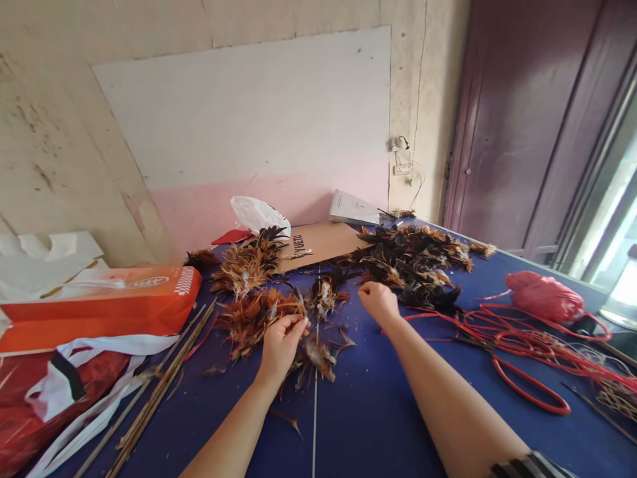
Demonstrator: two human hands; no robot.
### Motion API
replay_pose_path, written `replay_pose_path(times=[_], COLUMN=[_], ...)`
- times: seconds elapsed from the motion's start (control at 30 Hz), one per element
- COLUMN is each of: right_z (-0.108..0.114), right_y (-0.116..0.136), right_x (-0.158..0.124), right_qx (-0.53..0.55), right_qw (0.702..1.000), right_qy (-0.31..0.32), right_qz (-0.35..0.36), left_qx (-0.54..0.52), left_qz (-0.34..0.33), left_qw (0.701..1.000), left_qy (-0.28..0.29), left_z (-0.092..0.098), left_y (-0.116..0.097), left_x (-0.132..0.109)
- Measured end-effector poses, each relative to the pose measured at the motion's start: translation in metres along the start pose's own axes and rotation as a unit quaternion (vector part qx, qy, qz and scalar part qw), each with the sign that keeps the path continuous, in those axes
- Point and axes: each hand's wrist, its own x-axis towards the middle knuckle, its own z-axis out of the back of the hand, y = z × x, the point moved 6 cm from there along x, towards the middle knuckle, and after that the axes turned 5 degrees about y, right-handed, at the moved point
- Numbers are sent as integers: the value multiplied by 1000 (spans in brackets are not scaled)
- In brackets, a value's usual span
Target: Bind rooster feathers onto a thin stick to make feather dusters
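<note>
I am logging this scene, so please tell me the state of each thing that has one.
left hand, pinched shut on feathers
right hand, fingers curled shut beside dark feather pile
pink bag, bunched closed
sticks, lying loose on table
door, shut

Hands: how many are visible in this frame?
2. The left hand pinches feathers by the brown heap; the right hand, curled, sits beside the dark feather pile. No others show.
</note>
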Motion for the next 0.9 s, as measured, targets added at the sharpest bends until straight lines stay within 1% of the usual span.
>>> replay_pose_path(times=[0.07,0.13,0.2,0.27,0.33,0.43,0.53,0.6,0.67,0.73,0.8,0.87,0.9], right_z=[10,18,23,24,21,8,-3,-5,-2,0,2,1,0], right_y=[-24,-44,-55,-57,-53,-41,-32,-27,-20,-9,5,19,27], right_x=[9,15,20,26,31,37,37,34,29,21,9,-6,-14], right_qx=[4,-1,-13,-25,-34,-38,-27,-5,37,99,168,228,272], right_qw=[999,998,996,995,995,995,996,997,997,992,981,966,952], right_qy=[4,10,13,20,28,33,32,34,47,75,100,118,128], right_qz=[-35,-63,-84,-92,-90,-81,-74,-65,-45,-13,18,43,55], left_qx=[-1,2,10,27,39,34,22,3,-42,-118,-215,-301,-329], left_qz=[-9,-18,-24,-30,-34,-35,-37,-24,10,65,129,184,204], left_qw=[1000,1000,1000,999,999,999,999,1000,999,991,968,935,921], left_qy=[8,10,13,10,5,-2,8,14,16,22,31,30,35], left_z=[-3,-4,-4,-2,0,2,-1,-4,-8,-14,-23,-31,-35], left_y=[-2,-3,-4,-5,-7,-10,-14,-14,-11,-7,-3,-2,-3], left_x=[-1,-2,-3,-3,-3,-3,-4,-5,-6,-10,-15,-22,-25])
